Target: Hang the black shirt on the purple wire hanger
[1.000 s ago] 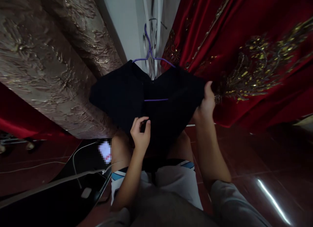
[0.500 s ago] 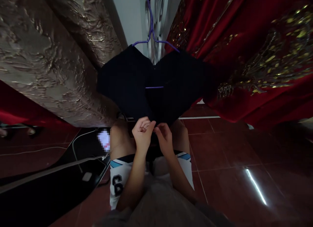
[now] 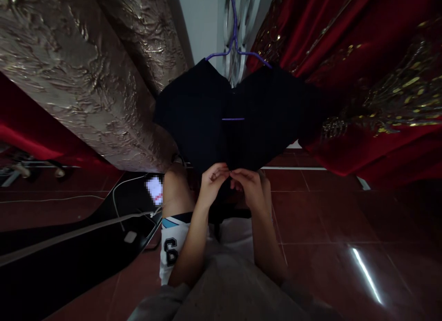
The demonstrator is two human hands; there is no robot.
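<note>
A dark garment (image 3: 193, 113) hangs on a purple hanger (image 3: 235, 41), its neck open in a V and the hanger's lower bar showing across the opening. The garment is in front of the person, above the knees. Both hands are at its lower front: the left hand (image 3: 214, 183) has its grip closed on the front edge, thumb against curled fingers, and the right hand (image 3: 249, 186) pinches the same edge just beside it, the fingertips of the two hands almost meeting. What lies between the fingertips is too small and dark to make out.

Behind the hanger stands white scrollwork (image 3: 227, 24). Textured beige fabric (image 3: 93, 81) hangs on the left, and red fabric (image 3: 348, 40) with gold sequins on the right. At lower left, a black surface (image 3: 76, 275) carries a pale cable (image 3: 79, 229), a small white block (image 3: 130, 237) and a bright, pixelated item (image 3: 155, 190). Reddish tiles (image 3: 311, 219) cover the floor.
</note>
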